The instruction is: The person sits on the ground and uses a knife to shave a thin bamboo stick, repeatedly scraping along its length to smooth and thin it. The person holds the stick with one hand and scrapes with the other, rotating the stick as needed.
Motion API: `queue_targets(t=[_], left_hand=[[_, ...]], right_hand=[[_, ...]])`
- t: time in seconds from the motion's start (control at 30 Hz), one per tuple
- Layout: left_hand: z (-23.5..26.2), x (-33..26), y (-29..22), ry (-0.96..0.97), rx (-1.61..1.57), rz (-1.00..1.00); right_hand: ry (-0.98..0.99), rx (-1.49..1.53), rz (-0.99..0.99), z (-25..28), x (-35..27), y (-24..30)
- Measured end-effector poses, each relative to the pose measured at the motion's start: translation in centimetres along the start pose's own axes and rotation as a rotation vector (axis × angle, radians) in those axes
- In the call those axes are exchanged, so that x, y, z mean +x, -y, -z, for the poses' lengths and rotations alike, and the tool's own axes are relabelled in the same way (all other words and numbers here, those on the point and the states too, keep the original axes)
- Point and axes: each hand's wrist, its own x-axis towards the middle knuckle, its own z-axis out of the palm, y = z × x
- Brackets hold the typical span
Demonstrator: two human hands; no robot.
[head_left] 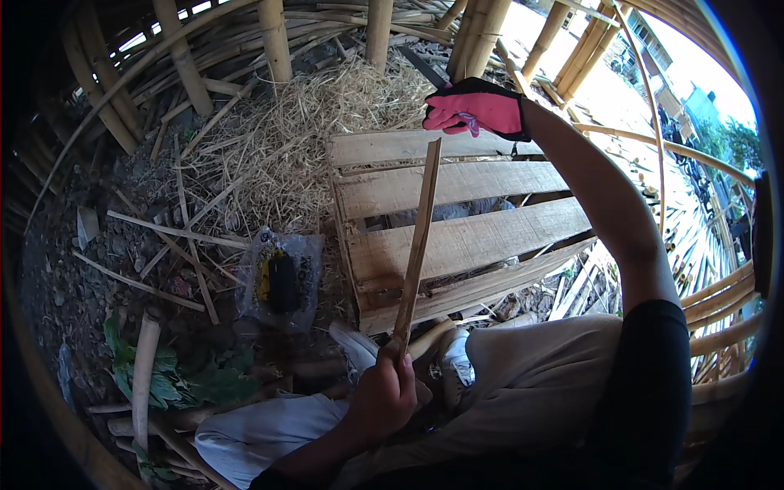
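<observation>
My bare left hand (381,398) is closed round the lower part of a split bamboo strip (421,231), which slants up and away from me over a slatted wooden crate (457,192). Above the strip's far end, my right hand (476,110), in a pink and black glove, grips a knife. Its dark blade (422,67) points up and to the left, apart from the strip. The glove hides the knife's handle.
Pale shavings (278,147) are heaped beyond the crate. To its left lies a clear plastic bag (282,282) with a black and yellow thing inside. Bamboo posts (275,41) stand along the back. Green leaves (155,367) and a bamboo pole (144,367) are at lower left.
</observation>
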Motion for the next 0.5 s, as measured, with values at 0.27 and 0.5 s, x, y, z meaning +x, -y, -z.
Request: queue_targets(t=[0.27, 0.5], left_hand=[[1.1, 0.2, 0.5, 0.007, 0.001, -0.035], [4.0, 1.8, 2.4, -0.076, -0.123, -0.003]], right_hand=[[-0.455, -0.412, -0.119, -0.9, 1.5, -1.2], [-0.257, -0.344, -0.192, 0.0, -0.2, -4.7]])
